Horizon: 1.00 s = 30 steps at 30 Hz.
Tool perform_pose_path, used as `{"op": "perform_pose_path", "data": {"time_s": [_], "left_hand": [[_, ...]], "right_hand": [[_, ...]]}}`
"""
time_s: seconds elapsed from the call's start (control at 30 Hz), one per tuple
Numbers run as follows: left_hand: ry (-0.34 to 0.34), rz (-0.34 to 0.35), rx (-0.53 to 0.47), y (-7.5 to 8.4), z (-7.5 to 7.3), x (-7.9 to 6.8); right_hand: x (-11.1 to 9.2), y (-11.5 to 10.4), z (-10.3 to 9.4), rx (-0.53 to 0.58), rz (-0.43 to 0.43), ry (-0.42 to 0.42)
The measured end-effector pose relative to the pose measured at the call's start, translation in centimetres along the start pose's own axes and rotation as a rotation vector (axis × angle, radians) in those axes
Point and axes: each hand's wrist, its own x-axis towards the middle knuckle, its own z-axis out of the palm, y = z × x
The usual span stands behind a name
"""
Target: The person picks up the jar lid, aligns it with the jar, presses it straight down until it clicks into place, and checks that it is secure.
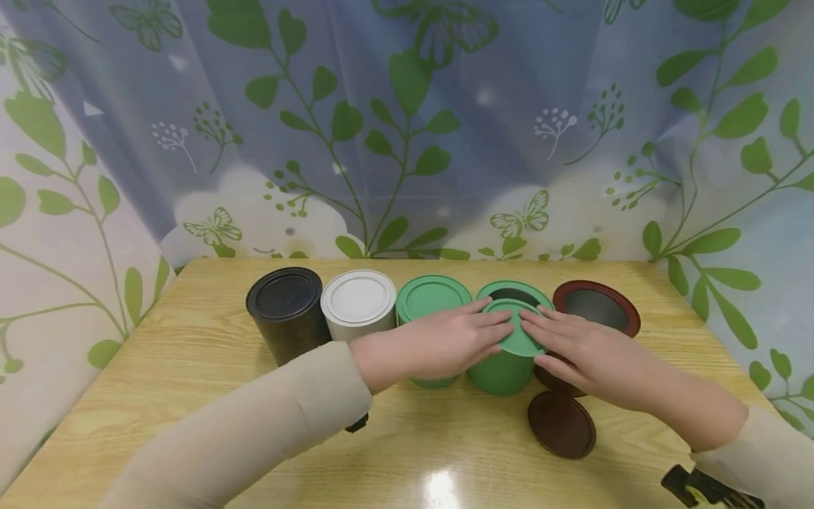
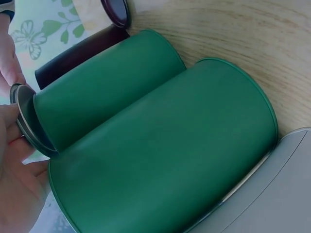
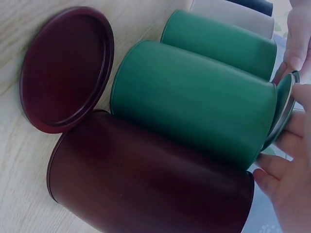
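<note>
A green lid (image 1: 518,341) sits tilted over the mouth of a green canister (image 1: 502,375), leaving the dark inside showing along the far side. From the left, my left hand (image 1: 454,341) holds the lid's edge with its fingers. My right hand (image 1: 594,357) grips the opposite edge, its fingers about the rim in the right wrist view. Just left of this canister stands a second green canister (image 2: 160,145) with its lid on. To the right is a brown canister (image 3: 150,179), uncovered, partly hidden by my right hand. A brown lid (image 1: 562,425) leans near its base.
A white canister (image 1: 358,298) and a black canister (image 1: 286,297), both lidded, complete the row on the left. The canisters stand on a wooden table (image 1: 381,459). Behind it hangs a leaf-patterned curtain (image 1: 407,141).
</note>
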Motion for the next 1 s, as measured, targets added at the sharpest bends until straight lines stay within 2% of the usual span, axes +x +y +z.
{"op": "perform_pose_path", "data": {"time_s": [0.33, 0.7, 1.0], "left_hand": [[-0.054, -0.044, -0.017, -0.4, 0.3, 0.8], [-0.057, -0.078, 0.014, -0.7, 0.6, 1.4], [-0.089, -0.119, 0.002, -0.9, 0.7, 1.8]], "right_hand": [[0.7, 0.5, -0.2, 0.019, 0.048, -0.051], [1.0, 0.6, -0.2, 0.060, 0.114, -0.097], [1.4, 0.9, 0.0, 0.079, 0.156, -0.115]]}}
